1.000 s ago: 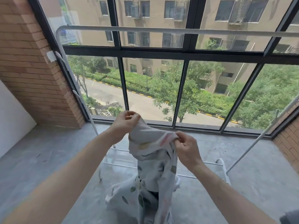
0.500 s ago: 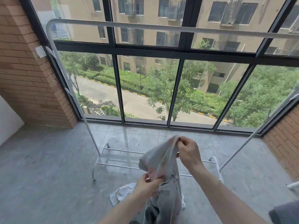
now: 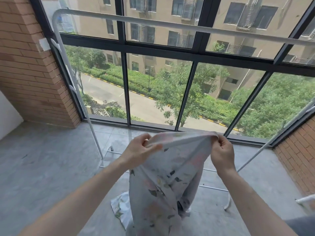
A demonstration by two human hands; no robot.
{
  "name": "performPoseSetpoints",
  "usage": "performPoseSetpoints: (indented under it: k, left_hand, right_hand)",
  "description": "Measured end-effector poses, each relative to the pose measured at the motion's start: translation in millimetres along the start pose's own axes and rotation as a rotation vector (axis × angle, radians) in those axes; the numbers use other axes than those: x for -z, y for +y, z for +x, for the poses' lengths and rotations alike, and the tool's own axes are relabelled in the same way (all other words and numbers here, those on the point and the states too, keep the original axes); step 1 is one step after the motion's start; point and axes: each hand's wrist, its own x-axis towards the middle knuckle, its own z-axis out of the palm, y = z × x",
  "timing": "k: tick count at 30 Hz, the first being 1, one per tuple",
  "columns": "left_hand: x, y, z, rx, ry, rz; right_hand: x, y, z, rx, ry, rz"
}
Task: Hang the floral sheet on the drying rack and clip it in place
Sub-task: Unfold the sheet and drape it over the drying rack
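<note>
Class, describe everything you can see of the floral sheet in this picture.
The sheet is thin, pale cloth, grey-white with scattered dark leaves and faint pink blooms. Its top edge is stretched between the left hand and right hand, each pinching a bunched end. Below, it hangs in loose vertical folds, and a crumpled part lies on the grey floor. It is in front of the white rack and not yet on its top bar.
</note>
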Motion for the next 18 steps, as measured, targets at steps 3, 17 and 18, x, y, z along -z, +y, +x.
performPoseSetpoints:
  k: [3, 17, 18]
  left_hand:
    - [-6, -29, -2, 0.066, -0.132, 0.374]
    - [38, -52, 18, 0.347, 0.365, 0.153]
    - [38, -23, 21, 0.256, 0.331, 0.136]
  right_hand:
    - [3, -21, 8, 0.052, 0.046, 0.118]
    - [57, -6, 0, 0.169, 0.106, -0.257]
    - [61, -3, -4, 0.160, 0.036, -0.442]
